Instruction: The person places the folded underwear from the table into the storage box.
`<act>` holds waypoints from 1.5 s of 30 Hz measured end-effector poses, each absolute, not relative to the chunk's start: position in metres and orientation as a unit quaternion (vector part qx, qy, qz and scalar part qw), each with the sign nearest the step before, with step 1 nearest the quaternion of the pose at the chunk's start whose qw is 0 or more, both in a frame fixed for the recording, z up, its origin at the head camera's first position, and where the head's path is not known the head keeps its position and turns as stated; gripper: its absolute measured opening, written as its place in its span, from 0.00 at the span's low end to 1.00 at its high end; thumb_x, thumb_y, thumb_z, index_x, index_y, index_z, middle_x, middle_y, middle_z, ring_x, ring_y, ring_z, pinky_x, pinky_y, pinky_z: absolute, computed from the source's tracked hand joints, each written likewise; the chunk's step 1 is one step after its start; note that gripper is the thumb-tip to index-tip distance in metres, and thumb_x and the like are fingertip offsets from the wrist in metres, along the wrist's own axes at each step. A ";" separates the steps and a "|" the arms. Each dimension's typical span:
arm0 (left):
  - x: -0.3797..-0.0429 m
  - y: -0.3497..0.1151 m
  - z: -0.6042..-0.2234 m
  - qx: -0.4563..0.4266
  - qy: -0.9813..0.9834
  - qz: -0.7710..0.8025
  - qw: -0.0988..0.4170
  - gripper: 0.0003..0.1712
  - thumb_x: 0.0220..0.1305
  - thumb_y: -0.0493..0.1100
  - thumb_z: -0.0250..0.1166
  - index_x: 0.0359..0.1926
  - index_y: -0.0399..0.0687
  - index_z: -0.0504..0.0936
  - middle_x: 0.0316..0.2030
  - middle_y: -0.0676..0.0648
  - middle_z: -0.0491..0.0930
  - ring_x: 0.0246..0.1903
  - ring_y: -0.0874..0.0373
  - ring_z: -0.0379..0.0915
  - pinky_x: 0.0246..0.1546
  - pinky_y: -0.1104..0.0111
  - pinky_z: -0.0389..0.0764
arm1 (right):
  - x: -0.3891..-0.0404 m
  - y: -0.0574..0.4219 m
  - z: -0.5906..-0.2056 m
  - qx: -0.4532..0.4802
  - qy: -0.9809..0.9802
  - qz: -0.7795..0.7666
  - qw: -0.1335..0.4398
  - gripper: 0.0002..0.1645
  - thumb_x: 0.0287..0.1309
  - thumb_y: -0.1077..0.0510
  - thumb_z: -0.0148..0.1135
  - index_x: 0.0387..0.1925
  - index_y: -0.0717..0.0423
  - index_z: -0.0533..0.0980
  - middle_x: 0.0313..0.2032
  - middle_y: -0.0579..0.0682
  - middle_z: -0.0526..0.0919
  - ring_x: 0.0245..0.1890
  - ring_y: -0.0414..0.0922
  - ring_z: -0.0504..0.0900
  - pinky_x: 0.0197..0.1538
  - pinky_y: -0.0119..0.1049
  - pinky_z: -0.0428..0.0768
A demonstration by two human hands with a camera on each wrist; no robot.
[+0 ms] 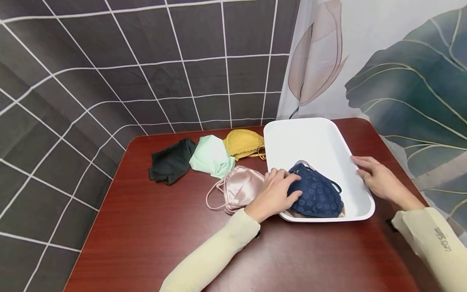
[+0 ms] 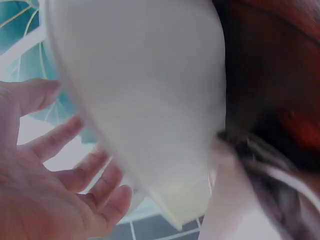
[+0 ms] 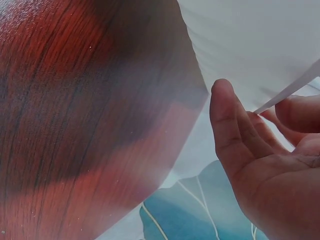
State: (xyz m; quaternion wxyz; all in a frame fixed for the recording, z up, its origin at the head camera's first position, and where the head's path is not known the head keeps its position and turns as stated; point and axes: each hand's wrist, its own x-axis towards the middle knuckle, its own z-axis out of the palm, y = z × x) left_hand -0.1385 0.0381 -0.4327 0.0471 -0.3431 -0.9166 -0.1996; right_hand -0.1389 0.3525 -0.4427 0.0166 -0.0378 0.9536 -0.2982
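Navy bra (image 1: 318,194) sits in white tray (image 1: 303,142) on desk (image 1: 146,231). Left hand (image 1: 275,191) loosely spread on it, right hand (image 1: 381,181) pinching rim (image 1: 342,138). Placing or picking step, can't tell; next move probably wants tray steady.

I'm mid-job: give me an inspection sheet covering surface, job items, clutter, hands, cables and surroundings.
Surface: reddish-brown wood-grain table.
Job's things: navy garment in the white bin, paler fabric showing beneath.
Clutter: pink garment, yellow garment, mint garment and black garment, left of the bin.
Hands: left hand over the bin's left rim, fingers over the navy garment; right hand grips the right rim.
Cables: short dark cord-like line behind the bin; type unclear.
Surroundings: dark grid-patterned cloth; leaf-print sheet at right.
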 end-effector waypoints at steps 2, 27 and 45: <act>-0.139 0.030 -0.429 -0.343 -0.912 -0.217 0.055 0.21 0.62 0.54 0.62 0.55 0.57 0.78 0.44 0.53 0.75 0.43 0.58 0.63 0.42 0.68 0.62 | -0.140 0.352 -0.443 -0.038 0.954 -0.296 0.020 0.29 0.65 0.66 0.49 0.66 0.68 0.59 0.60 0.71 0.60 0.56 0.72 0.61 0.51 0.67 0.63; -0.101 -0.126 -0.443 -0.210 -0.919 -0.328 0.056 0.28 0.55 0.44 0.70 0.57 0.45 0.74 0.48 0.45 0.75 0.45 0.54 0.64 0.43 0.54 0.64 | -0.134 0.354 -0.454 -0.069 0.952 -0.298 -0.020 0.26 0.65 0.68 0.48 0.63 0.73 0.61 0.58 0.73 0.62 0.54 0.73 0.62 0.49 0.68 0.63; -0.130 -0.118 -0.467 -0.148 -0.949 -0.278 -0.029 0.46 0.55 0.60 0.67 0.68 0.45 0.62 0.58 0.39 0.68 0.52 0.45 0.59 0.52 0.51 0.61 | -0.133 0.352 -0.453 -0.065 0.950 -0.305 -0.022 0.26 0.65 0.69 0.48 0.63 0.73 0.61 0.57 0.72 0.62 0.54 0.72 0.62 0.48 0.68 0.63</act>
